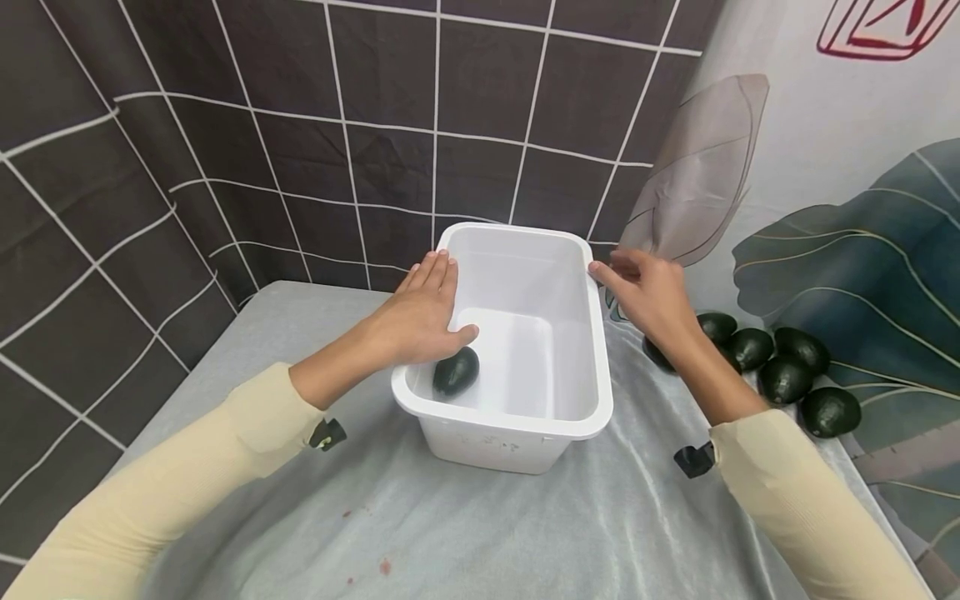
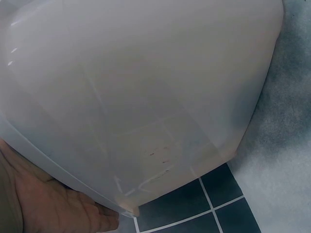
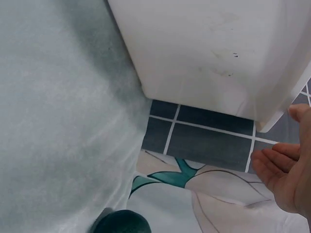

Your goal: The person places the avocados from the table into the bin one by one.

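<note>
A white plastic tub (image 1: 517,429) stands on the cloth-covered table, with one dark green avocado (image 1: 456,372) lying in its near left corner. My left hand (image 1: 420,321) rests flat on the tub's left rim, fingers straight and thumb reaching over the inside. In the left wrist view that hand (image 2: 58,204) lies along the rim, beside the tub's outer wall. At the right rim is my right hand (image 1: 648,292), its thumb tip on the edge. The right wrist view shows this hand's fingers (image 3: 274,162) loosely bent, away from the wall.
Several avocados (image 1: 783,379) sit in a group on the table's right side, partly hidden behind the right forearm. A dark tiled-pattern wall covering (image 1: 390,158) rises just behind the tub. Leaf-patterned cloth (image 1: 885,275) hangs at the right. Grey cloth (image 1: 450,533) covers the table.
</note>
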Demonstrator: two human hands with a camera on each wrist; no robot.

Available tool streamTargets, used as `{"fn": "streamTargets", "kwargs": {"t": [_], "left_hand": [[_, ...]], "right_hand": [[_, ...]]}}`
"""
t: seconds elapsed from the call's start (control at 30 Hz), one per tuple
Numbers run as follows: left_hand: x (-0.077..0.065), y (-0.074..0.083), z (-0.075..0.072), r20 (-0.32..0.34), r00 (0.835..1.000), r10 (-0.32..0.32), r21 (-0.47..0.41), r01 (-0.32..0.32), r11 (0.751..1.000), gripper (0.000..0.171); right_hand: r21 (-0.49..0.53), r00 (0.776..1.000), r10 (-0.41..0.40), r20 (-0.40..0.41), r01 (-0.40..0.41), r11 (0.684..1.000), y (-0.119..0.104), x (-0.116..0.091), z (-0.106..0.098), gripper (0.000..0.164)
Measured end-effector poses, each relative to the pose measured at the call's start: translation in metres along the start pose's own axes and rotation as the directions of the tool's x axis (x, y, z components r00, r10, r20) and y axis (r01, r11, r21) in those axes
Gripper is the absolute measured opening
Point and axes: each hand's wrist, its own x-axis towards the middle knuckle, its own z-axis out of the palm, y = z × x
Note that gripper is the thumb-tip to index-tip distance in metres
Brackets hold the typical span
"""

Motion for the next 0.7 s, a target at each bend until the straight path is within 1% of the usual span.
{"fn": "streamTargets", "kwargs": {"t": [0.43,0.6,0.7], "left_hand": [[0.0,0.0,0.0,0.0,1.0,-0.001,0.009,0.001,1.0,0.106],[0.0,0.0,0.0,0.002,1.0,0.003,0.009,-0.003,1.0,0.106],[0.0,0.001,0.0,0.004,1.0,0.005,0.009,-0.005,1.0,0.107]], "right_hand": [[-0.02,1.0,-0.006,0.008,0.006,1.0,0.012,-0.007,-0.003,0.077],[-0.013,1.0,0.013,0.016,-0.013,1.0,0.018,-0.01,-0.003,0.081],[-0.017,1.0,0.021,0.022,-0.02,1.0,0.022,-0.013,-0.003,0.081]]}}
